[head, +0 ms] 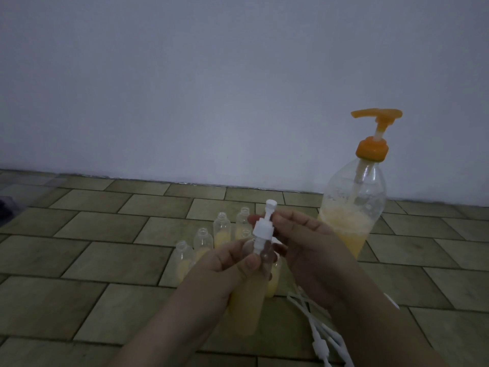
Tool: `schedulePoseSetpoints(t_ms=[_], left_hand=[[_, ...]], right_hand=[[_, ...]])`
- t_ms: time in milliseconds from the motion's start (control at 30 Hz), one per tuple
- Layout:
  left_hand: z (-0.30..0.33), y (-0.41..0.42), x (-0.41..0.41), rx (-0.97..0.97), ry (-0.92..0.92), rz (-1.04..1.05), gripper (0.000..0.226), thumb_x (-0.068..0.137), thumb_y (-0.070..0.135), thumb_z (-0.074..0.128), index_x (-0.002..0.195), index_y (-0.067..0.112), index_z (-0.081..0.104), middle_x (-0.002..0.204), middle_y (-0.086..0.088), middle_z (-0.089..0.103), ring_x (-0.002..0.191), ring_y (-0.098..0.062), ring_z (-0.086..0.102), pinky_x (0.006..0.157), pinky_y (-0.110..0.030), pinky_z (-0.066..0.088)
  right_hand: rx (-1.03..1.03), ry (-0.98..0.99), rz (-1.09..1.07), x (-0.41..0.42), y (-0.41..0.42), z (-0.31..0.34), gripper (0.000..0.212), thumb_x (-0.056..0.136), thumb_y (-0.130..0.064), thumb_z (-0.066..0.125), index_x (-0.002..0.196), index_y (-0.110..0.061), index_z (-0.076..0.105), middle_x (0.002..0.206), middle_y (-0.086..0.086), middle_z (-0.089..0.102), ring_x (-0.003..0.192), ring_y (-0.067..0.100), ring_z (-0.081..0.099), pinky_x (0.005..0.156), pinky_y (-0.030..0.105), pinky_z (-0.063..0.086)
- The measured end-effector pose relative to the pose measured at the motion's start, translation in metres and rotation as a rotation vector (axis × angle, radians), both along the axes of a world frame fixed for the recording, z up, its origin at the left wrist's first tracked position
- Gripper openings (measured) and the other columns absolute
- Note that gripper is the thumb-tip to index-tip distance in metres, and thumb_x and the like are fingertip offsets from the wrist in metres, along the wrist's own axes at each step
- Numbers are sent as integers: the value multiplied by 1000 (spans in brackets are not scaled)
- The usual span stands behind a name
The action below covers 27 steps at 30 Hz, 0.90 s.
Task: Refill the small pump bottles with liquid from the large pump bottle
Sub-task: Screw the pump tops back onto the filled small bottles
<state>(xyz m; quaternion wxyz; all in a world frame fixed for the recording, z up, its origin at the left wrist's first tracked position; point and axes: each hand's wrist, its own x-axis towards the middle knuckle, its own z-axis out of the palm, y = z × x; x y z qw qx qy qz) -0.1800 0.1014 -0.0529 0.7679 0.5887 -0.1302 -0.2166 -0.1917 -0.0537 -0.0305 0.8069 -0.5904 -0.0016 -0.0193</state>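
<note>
Clear small bottle (248, 298), yellow-filled

Single head-worn view, forward and down, close over the hands (267, 258).

floor (105, 250): olive-tan rectangular tiles in staggered rows, dark grout | wall (211, 75): plain pale grey-white, rising from the floor's far edge | dark object (6, 206): on the floor at far left, cut off, too dim to identify

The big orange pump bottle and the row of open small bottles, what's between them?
Head view: the right hand, pinching a white pump.
</note>
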Motion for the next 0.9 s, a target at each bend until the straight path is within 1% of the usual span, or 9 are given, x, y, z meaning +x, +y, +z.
schedulePoseSetpoints(t_ms=[100, 200, 267, 400, 567, 667, 733, 833, 900], left_hand=[[-1, 0, 1, 29, -25, -9, 21, 75, 29, 68, 93, 19, 74, 98, -15, 71, 82, -16, 67, 73, -28, 53], [-1, -1, 1, 35, -31, 1, 18, 77, 30, 69, 92, 22, 75, 100, -16, 71, 87, -17, 67, 79, -32, 52], [0, -2, 1, 42, -46, 5, 16, 76, 32, 71, 89, 25, 76, 97, -12, 72, 85, -15, 67, 80, -32, 51], [-3, -2, 1, 93, -94, 1, 31, 65, 31, 63, 92, 21, 74, 85, 1, 74, 78, -8, 67, 66, -21, 51], [-2, -2, 2, 128, -135, 24, 34, 65, 34, 62, 95, 24, 73, 91, 1, 74, 83, -9, 68, 70, -22, 52], [-3, -3, 1, 182, -199, 34, 38, 66, 35, 61, 102, 27, 69, 91, 4, 74, 84, -9, 68, 69, -20, 53], [-4, -3, 2, 193, -203, 49, 39, 65, 36, 60, 103, 28, 67, 90, 6, 74, 84, -7, 68, 66, -18, 51], [-4, -1, 5, 191, -180, 79, 28, 72, 29, 62, 99, 27, 68, 85, 10, 74, 77, -2, 67, 61, -13, 50], [-5, -1, 6, 232, -215, 90, 24, 79, 21, 63, 102, 26, 68, 86, 10, 73, 80, -3, 67, 62, -13, 48]], right_hand=[[14, -22, -17, 0, 2, -1, 18, 66, -13, 76, 79, -7, 66, 78, 7, 67, 69, 14, 61, 57, 22, 50], [-30, -26, 19, 0, 3, 0, 26, 70, -21, 68, 91, -7, 68, 88, 5, 69, 77, 14, 63, 62, 19, 51], [-17, -38, 31, 0, 2, 0, 26, 69, -20, 66, 91, -6, 70, 93, 8, 72, 83, 16, 65, 65, 21, 51], [-107, -25, -27, 0, 3, -1, 33, 55, -25, 85, 74, -11, 62, 74, 10, 64, 69, 23, 59, 63, 31, 50], [-27, -19, 38, -1, 0, 1, 28, 69, -12, 76, 91, -2, 62, 93, 14, 72, 84, 23, 68, 71, 29, 55], [-209, -23, -62, -3, 5, -4, 44, 57, -27, 75, 95, -7, 66, 90, 13, 70, 83, 23, 67, 70, 24, 54], [-229, -43, -43, -4, 5, -6, 42, 61, -29, 74, 98, -11, 68, 92, 11, 71, 86, 19, 67, 72, 22, 54], [-125, -70, 10, -4, 1, -7, 33, 66, -17, 73, 98, -11, 71, 100, 12, 71, 97, 24, 66, 82, 30, 54], [-153, -69, -28, -3, 0, -9, 29, 64, -14, 74, 93, -12, 72, 98, 16, 71, 98, 31, 65, 83, 33, 54]])
